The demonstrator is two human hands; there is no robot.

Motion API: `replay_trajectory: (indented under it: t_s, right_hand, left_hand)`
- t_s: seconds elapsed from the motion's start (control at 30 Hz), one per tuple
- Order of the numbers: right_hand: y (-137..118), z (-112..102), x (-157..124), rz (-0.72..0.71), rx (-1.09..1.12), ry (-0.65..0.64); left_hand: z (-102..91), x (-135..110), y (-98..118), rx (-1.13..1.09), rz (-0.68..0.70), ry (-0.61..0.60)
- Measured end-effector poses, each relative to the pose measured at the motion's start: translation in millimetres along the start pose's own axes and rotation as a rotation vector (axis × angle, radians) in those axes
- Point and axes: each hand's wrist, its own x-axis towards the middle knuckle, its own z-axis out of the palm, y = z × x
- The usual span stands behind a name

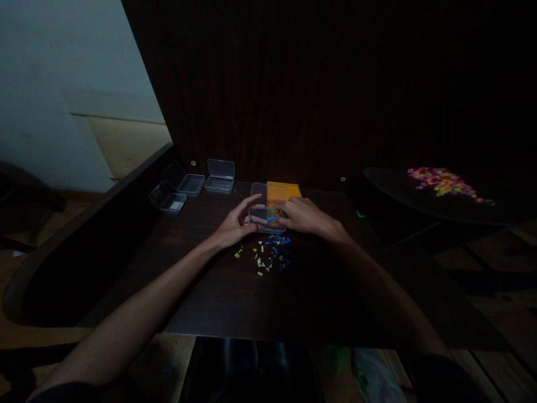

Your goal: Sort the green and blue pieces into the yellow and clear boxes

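A clear plastic box (276, 230) with its lid raised stands in the middle of the dark wooden table. My left hand (236, 224) grips its left side, thumb at the front and fingers spread behind. My right hand (302, 214) is at the box's right side with fingers curled inward; what they pinch, if anything, is hidden. Blue pieces (272, 219) show by those fingertips, seemingly inside the box. Just in front lie small loose building bricks: blue bricks (285, 261), cream bricks (260, 263) and yellow bricks (238, 253). A yellow-orange packet or card (289, 189) lies behind the box.
Three more open clear boxes stand at the back left: one box (219, 183), another box (192, 184) and a smaller box (173, 203). On a dark surface at right is a heap of pink, red and yellow pieces (442, 182). A raised wooden side (96, 224) edges the table's left.
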Motion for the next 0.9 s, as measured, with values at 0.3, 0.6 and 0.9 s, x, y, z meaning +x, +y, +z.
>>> replay_trajectory:
  t_s: [0.3, 0.6, 0.9]
  right_hand:
    - [-3.1, -3.4, -2.7, -0.017, 0.033, 0.016]
    - [-0.5, -5.6, -2.5, -0.003, -0.003, -0.015]
    - [3.0, -12.6, -6.8, 0.002, 0.024, 0.031]
  left_hand:
    - [1.2, 0.5, 1.0, -0.024, -0.021, 0.016]
    - [0.2, 1.0, 0.6, -0.014, -0.034, 0.005]
    - [-0.2, 1.4, 0.8, -0.015, -0.032, 0.001]
